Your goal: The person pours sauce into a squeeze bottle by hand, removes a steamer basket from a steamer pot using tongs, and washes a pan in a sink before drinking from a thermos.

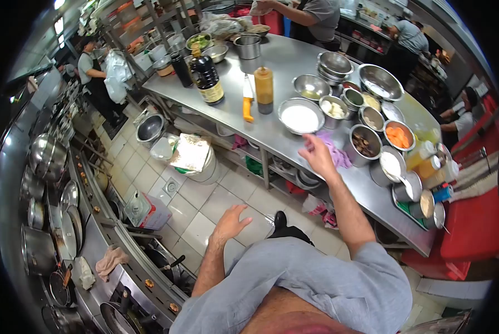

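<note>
My right hand is over the near edge of the steel table, fingers apart, holding nothing I can see. Closest to it are a purple cloth and a metal bowl of white contents. My left hand hangs above the tiled floor, its fingers spread around nothing. Farther along the table lies a knife with a yellow handle, beside a squeeze bottle of brown sauce. A large dark bottle with a yellow label stands behind the knife.
Metal containers of ingredients, including orange pieces and dark chunks, crowd the table's right part. A stove counter with pots runs along the left. A white bucket and a tin stand on the floor. Several people work farther off.
</note>
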{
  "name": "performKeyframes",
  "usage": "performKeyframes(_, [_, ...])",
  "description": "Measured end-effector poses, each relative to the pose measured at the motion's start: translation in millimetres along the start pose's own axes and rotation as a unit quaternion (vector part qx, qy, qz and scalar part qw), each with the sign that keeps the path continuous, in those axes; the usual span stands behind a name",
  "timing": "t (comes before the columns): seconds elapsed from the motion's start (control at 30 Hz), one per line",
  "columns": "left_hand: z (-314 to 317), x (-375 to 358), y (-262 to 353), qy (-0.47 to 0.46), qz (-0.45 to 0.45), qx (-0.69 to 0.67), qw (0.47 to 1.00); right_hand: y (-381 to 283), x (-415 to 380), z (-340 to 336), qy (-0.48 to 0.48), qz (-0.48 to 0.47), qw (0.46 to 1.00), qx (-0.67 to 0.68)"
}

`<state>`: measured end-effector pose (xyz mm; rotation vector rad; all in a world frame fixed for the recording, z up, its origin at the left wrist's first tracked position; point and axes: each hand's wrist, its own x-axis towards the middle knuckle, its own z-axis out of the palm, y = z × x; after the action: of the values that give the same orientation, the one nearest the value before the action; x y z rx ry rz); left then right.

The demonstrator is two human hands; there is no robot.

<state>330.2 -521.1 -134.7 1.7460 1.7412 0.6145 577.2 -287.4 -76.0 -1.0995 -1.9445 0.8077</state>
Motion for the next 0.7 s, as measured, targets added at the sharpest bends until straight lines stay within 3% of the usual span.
performKeyframes(0.13, [-10.2,-20.6,-42.0,0.032,-0.082,-0.019,0.996,-52.4,106.2,29.6,-0.014,-0.071,0.997,0.012])
performKeyframes(0.27, [-27.3,-24.8,-70.0,0.106,-0.220,-0.015,0.970,-78.9,180.8,76.0,-0.028,-0.137,0.989,0.049])
performKeyframes(0.3, [-32.8,-21.6,-74.8,0.125,-0.265,-0.003,0.956,-82.1,193.8,92.4,-0.068,-0.129,0.987,0.065])
performKeyframes(0.33, [-38.8,-15.7,-78.2,0.131,-0.272,-0.003,0.953,-86.1,206.3,108.3,-0.108,-0.120,0.984,0.081])
performKeyframes(0.5, [-65.0,19.7,-94.4,0.200,-0.275,0.010,0.941,-106.2,261.7,172.7,-0.107,-0.163,0.975,0.102])
performKeyframes(0.6, [-75.3,33.9,-106.6,0.230,-0.283,-0.062,0.929,-124.7,295.8,191.8,-0.074,-0.175,0.977,0.096])
performKeyframes(0.7, [-78.1,33.0,-139.4,0.206,-0.298,-0.032,0.931,-140.0,314.7,195.9,-0.031,-0.211,0.975,0.056])
